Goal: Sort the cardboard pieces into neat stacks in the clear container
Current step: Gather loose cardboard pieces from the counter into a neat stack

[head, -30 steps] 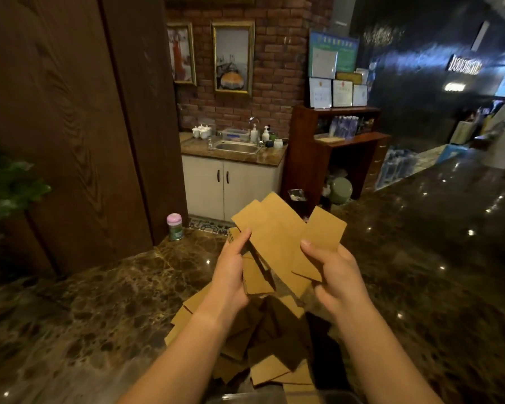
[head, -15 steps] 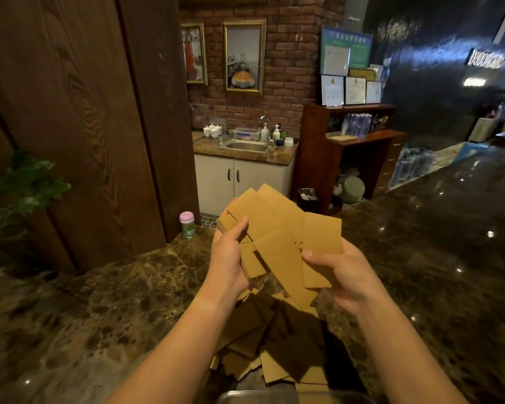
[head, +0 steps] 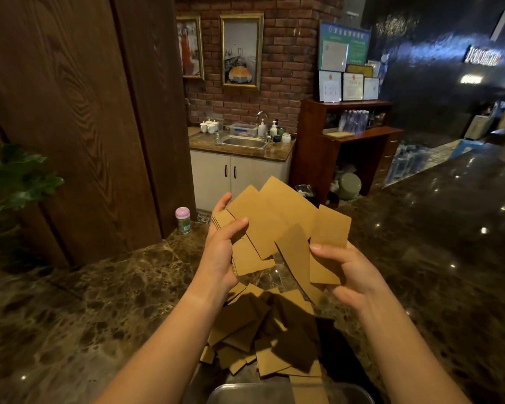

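Brown-veined dark marble tabletop (head: 79,313), polished, glints of light across the surface. Green plant (head: 15,179) at far left edge, against dark wood panelling. Small pink-lidded jar (head: 182,219) upright at the tabletop's far edge, left of the hands, well apart from them.

Left hand (head: 220,252) raised above the tabletop, fingers curled round a fanned stack of cardboard pieces (head: 257,225), thumb pressed on the front face, fingertips behind. Pieces tan kraft, flat, rectangular, plain faces, clean-cut edges; fan uneven, corners splayed at differing angles.

Loose heap of cardboard pieces (head: 263,330) lying on the tabletop directly below and between the forearms, overlapping at random, partly in shadow. Same tan material, not aligned.

Clear container (head: 289,393) at bottom edge of view, near rim only visible, heap's lower pieces reaching over or into it; cannot tell which.

Right hand (head: 347,272) raised level with the left, pinching separate cardboard pieces (head: 331,231) between thumb and curled fingers, one upright, touching the fan's right side.

Sink unit (head: 242,141) and wooden shelf (head: 347,135) in background.
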Motion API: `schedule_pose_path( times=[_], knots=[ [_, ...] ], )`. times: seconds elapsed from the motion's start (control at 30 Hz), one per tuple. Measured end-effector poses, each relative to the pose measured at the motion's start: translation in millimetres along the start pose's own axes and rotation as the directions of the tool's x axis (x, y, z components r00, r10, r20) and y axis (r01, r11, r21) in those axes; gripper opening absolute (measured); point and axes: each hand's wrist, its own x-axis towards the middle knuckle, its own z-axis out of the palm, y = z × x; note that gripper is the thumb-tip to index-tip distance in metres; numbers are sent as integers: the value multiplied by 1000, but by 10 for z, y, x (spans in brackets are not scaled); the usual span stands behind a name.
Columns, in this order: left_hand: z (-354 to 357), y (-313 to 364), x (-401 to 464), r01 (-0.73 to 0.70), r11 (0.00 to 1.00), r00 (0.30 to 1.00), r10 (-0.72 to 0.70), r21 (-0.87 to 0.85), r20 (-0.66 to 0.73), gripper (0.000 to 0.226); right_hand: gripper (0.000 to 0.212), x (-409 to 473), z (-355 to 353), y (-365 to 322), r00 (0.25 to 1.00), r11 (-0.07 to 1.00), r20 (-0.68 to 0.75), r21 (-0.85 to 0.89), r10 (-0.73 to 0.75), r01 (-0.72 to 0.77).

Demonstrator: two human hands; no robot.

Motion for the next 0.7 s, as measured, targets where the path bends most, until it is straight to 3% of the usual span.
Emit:
schedule_pose_path(
  times=[0.23,0.37,0.43,0.6,0.7],
  knots=[
    [-39,-56,9,-5,990,988,26,140,-149,72,43,-47,95,18,986,982,-15,-97,-166,164],
    [30,-116,36,48,999,972,-42,21,-229,35,34,-62,227,113,972,957,-24,-184,-234,226],
    [81,-137,22,60,998,975,-57,10,-217,18,32,-61,280,172,970,959,-46,-165,-239,229],
    [-12,-173,10,5,999,990,-1,32,-140,31,31,-29,278,171,969,976,-130,-81,-210,201],
    [-64,-128,-39,4,998,997,1,61,-77,43,29,9,222,104,985,993,-133,-2,-113,114]
  ],
)
